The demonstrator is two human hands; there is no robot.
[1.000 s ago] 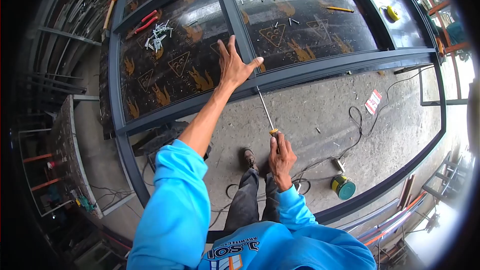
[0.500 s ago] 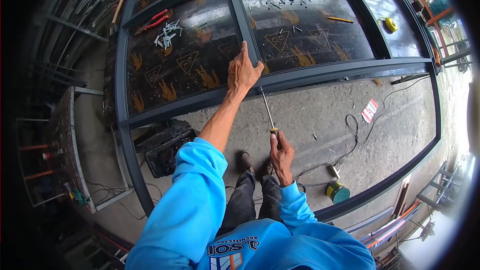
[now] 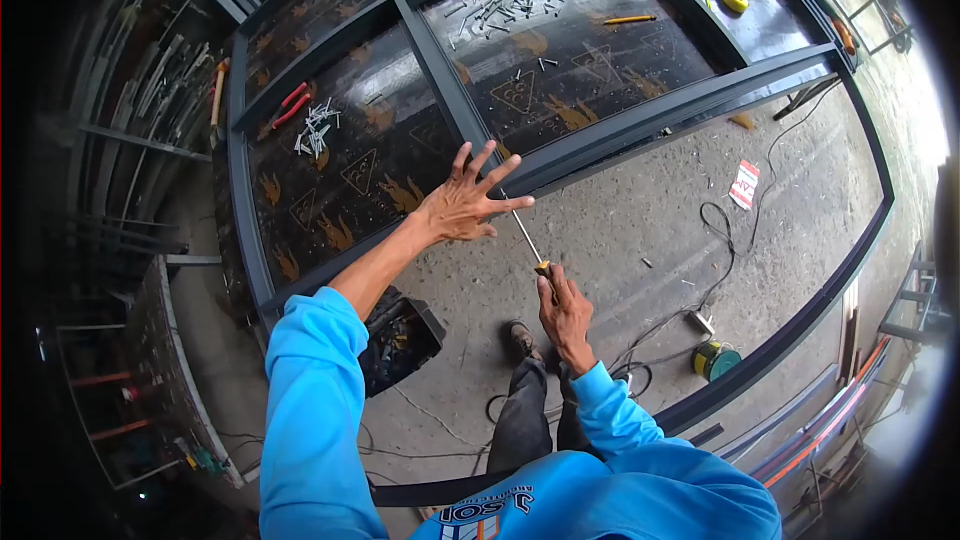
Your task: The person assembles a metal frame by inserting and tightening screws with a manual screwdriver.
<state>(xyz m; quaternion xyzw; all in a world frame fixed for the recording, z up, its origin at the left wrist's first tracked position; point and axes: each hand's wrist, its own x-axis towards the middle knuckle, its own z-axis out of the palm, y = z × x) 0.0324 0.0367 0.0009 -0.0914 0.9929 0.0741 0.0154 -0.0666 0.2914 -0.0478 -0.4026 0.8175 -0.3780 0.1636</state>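
With fingers spread wide, my left hand (image 3: 463, 202) hovers over the joint of the dark grey metal frame (image 3: 640, 138), near the tip of the tool. My right hand (image 3: 567, 318) is wrapped round the black and yellow handle of a long screwdriver (image 3: 524, 233). Its thin shaft points up and left to the frame's edge, where the tip is hidden at my left thumb. Beyond the joint, a big heap of screws (image 3: 513, 0) lies on the dark board (image 3: 400, 145), with a smaller heap of screws (image 3: 318, 130) at the left.
Red-handled pliers (image 3: 291, 105), a yellow pencil (image 3: 630, 19) and a yellow tape measure (image 3: 733, 0) rest within the frame's panels. On the floor are a black toolbox (image 3: 405, 340), a loose cable (image 3: 718, 280), a red-and-white packet (image 3: 744, 185) and a green-lidded can (image 3: 716, 361).
My left hand has moved off the frame's upright bar toward me and spread its fingers. My right hand still grips the screwdriver. The view has turned and shifted.
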